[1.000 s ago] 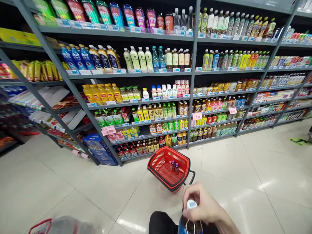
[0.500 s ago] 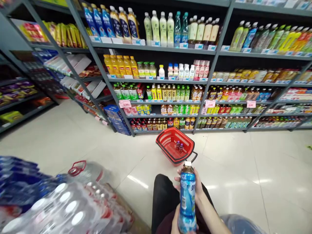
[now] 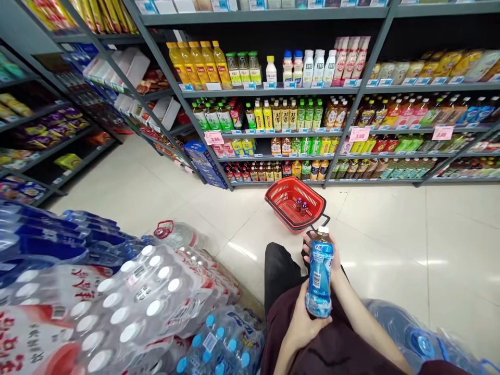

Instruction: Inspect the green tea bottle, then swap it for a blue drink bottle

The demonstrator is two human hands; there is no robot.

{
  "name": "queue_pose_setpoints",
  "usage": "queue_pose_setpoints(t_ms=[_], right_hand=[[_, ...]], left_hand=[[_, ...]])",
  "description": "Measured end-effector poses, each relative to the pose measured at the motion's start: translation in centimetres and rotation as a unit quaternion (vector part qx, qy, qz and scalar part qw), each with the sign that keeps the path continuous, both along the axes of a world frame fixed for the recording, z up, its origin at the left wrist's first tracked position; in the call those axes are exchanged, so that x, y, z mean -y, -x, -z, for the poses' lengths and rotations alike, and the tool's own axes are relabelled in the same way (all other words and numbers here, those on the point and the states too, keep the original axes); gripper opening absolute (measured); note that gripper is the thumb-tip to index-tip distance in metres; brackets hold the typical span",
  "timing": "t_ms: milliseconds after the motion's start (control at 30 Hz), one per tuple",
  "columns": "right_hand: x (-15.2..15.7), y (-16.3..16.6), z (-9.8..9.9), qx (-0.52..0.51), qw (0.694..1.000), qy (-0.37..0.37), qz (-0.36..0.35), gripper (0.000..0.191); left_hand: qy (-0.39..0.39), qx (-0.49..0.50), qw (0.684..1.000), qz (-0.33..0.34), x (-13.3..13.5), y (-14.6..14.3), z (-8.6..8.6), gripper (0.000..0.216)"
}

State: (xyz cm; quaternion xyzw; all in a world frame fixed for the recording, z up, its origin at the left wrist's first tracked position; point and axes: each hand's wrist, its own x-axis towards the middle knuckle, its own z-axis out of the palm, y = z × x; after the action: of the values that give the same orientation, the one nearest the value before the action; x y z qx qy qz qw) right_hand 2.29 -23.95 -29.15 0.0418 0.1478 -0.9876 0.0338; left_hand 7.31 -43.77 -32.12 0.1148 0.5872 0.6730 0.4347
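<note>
A blue-labelled drink bottle [image 3: 320,271] with a white cap stands upright over my lap, held in both hands. My left hand [image 3: 302,317] cups its base from the lower left. My right hand [image 3: 332,255] wraps the upper part from behind, fingers showing near the neck. On the floor just beyond sits a red shopping basket [image 3: 287,195] with two small purple-capped bottles [image 3: 301,205] inside. My dark trouser leg [image 3: 279,271] stretches toward the basket.
Grey shelves [image 3: 273,89] full of drink bottles run across the back. Shrink-wrapped packs of water bottles [image 3: 136,302] pile up at my lower left. Large water jugs [image 3: 410,333] lie at my lower right. Pale tiled floor [image 3: 390,234] spreads right of the basket.
The view has tilted further down and left, bringing the water packs into sight. The bottle has come up upright in front of me, and my left hand has joined at its base.
</note>
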Motion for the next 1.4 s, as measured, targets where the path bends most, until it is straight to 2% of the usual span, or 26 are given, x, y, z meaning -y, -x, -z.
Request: queue_pose_setpoints(t_ms=[300, 533, 633, 767, 1000, 1200, 1300, 1400], right_hand=[[0.0, -0.5, -0.6, 0.024, 0.999, -0.027, 0.003, 0.051], [-0.3, -0.7, -0.8, 0.083, 0.996, -0.030, 0.015, 0.050], [0.0, -0.6, -1.0, 0.116, 0.992, -0.044, 0.004, 0.055], [0.5, -0.5, -1.2, 0.131, 0.990, -0.052, -0.008, 0.058], [-0.5, -0.5, -0.8, 0.131, 0.991, -0.017, 0.012, 0.056], [-0.8, -0.5, -1.4, 0.149, 0.984, 0.021, 0.091, 0.053], [-0.4, -0.3, -2.5, 0.205, 0.966, 0.026, 0.156, 0.048], [0.0, -0.2, -3.8, 0.233, 0.945, 0.000, 0.231, 0.045]], left_hand=[[-0.023, -0.008, 1.000, -0.010, -0.5, 0.1, -1.2, 0.121], [0.071, -0.071, 0.995, 0.017, -0.6, 0.3, -2.2, 0.117], [0.093, -0.098, 0.991, 0.016, -0.5, 0.4, -2.4, 0.122], [0.095, -0.099, 0.990, 0.015, -0.6, 0.6, -2.6, 0.126], [0.064, -0.133, 0.989, -0.020, -0.8, 0.8, -2.3, 0.120], [0.068, -0.159, 0.983, -0.059, -0.6, 0.4, -2.1, 0.102], [0.036, -0.151, 0.983, -0.095, -0.6, 0.4, -1.8, 0.093], [-0.005, -0.119, 0.983, -0.141, -0.7, 0.6, -1.5, 0.087]])
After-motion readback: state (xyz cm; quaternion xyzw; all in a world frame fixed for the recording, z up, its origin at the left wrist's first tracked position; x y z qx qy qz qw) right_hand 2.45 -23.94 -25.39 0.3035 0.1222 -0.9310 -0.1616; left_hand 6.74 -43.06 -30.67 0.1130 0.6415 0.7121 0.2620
